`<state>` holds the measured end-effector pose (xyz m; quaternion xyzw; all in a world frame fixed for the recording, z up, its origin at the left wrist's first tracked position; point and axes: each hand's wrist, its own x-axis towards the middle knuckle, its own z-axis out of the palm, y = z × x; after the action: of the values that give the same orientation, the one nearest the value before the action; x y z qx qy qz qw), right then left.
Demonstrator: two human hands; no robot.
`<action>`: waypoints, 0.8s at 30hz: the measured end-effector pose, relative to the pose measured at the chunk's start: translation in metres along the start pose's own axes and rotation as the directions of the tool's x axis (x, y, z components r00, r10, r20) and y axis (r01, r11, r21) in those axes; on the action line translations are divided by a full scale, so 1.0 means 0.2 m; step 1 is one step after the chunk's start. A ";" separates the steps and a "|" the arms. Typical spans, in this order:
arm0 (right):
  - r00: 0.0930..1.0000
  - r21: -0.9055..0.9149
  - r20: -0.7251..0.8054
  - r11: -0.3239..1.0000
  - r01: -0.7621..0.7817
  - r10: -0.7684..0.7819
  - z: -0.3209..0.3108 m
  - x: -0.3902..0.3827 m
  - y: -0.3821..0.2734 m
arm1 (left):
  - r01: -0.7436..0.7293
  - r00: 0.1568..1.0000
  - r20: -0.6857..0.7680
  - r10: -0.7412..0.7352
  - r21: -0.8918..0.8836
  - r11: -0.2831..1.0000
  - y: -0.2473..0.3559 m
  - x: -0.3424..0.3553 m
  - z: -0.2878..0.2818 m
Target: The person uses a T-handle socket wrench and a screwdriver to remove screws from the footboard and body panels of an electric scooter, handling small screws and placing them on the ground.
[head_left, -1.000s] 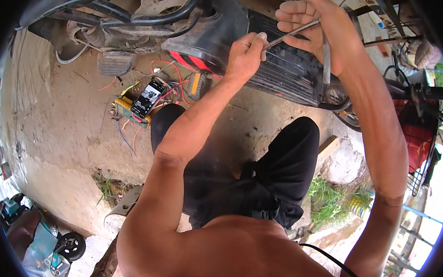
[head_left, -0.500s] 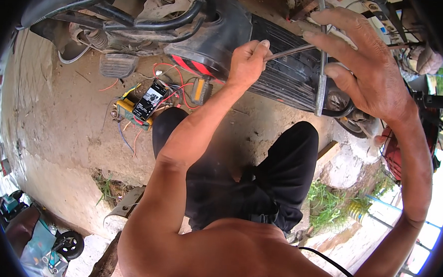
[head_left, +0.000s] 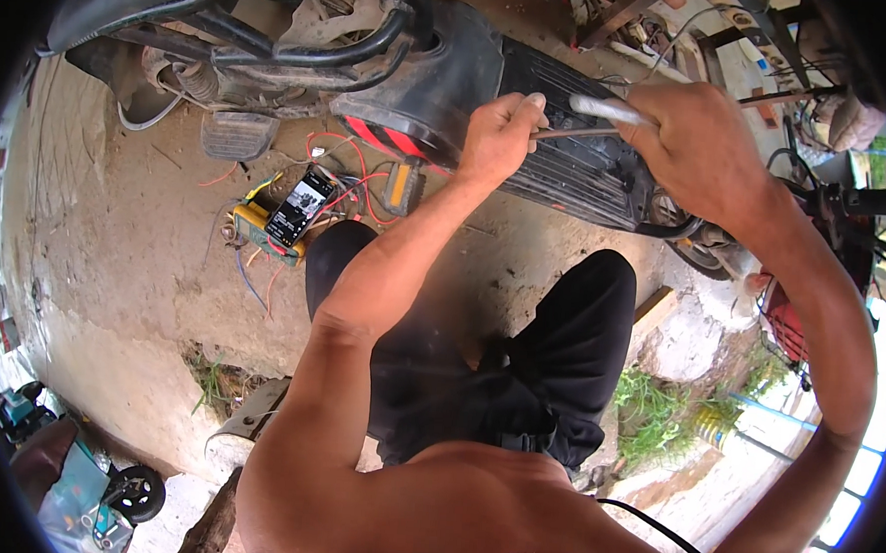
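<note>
A thin metal rod (head_left: 581, 134) crosses the ribbed black footboard (head_left: 563, 178) of a scooter. My left hand (head_left: 500, 139) is closed on the rod's near end, thumb on top. Above the footboard's right part, my right hand (head_left: 695, 145) is closed round a pale metal bar (head_left: 597, 106), which sticks out leftward over the rod; the join of rod and bar is hidden by my fingers. Just left of the footboard is the scooter's dark rear body (head_left: 423, 90) with red stripes.
A phone (head_left: 296, 204) rests on a yellow-green device (head_left: 260, 232) among loose wires on the dirty concrete (head_left: 134, 240). My bent knees face the scooter. Frame tubes (head_left: 245, 46) are at upper left, grass (head_left: 646, 412) at lower right, a small wheeled object (head_left: 131, 496) at lower left.
My right hand first swung right and down as its fingers curled over the upright bar, then rose slightly and closed, turning the bar toward horizontal. My left hand moved slightly down, still gripping.
</note>
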<state>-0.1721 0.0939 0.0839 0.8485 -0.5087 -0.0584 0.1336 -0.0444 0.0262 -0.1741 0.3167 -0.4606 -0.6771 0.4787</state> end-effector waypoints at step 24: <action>0.747 0.604 0.401 0.461 -0.650 0.530 -0.15 0.15 -0.08 | -0.037 0.999 -0.035 0.040 0.060 0.997 0.00 0.01 -0.04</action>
<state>-0.1372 0.0803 0.1084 0.5929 -0.7601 0.1271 -0.2336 -0.0389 0.0231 -0.1772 0.3340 -0.4780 -0.6479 0.4901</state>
